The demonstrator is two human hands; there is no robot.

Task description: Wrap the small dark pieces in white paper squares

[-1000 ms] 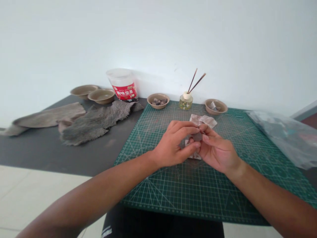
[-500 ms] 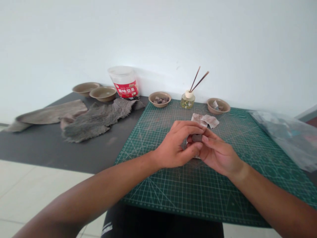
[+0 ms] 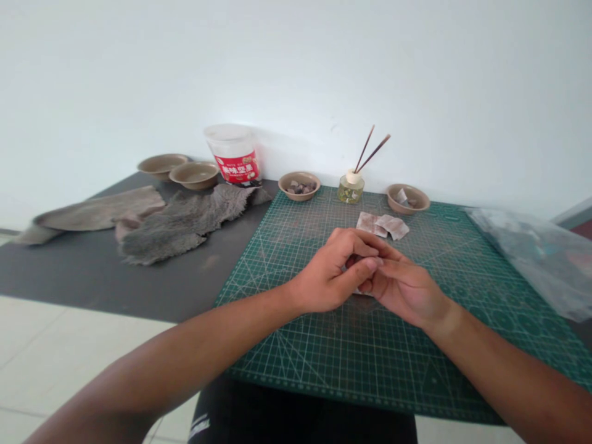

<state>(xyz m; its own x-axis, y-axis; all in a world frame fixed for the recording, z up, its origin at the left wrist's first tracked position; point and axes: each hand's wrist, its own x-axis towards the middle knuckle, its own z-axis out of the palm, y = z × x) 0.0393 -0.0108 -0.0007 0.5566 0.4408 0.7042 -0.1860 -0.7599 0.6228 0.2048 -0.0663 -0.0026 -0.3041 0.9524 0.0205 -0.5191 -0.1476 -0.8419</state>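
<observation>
Over the middle of the green cutting mat, my left hand and my right hand meet with fingertips bent together. Between them is a small dark grey-brown piece, now almost wholly covered by the fingers. My left thumb presses against my right thumb and fingers. A bit of pale paper-like sheet shows beneath the hands. Just beyond them lie two pale, brown-stained pieces of cloth or paper.
At the back stand a bowl of dark chunks, a reed diffuser and a bowl with scraps. Leftward are two more bowls, a plastic tub and grey furry hide pieces. A clear plastic bag lies right.
My fingers have closed in over the dark piece, which showed plainly between them before. My left thumb has moved onto the right thumb. The surrounding objects stay put.
</observation>
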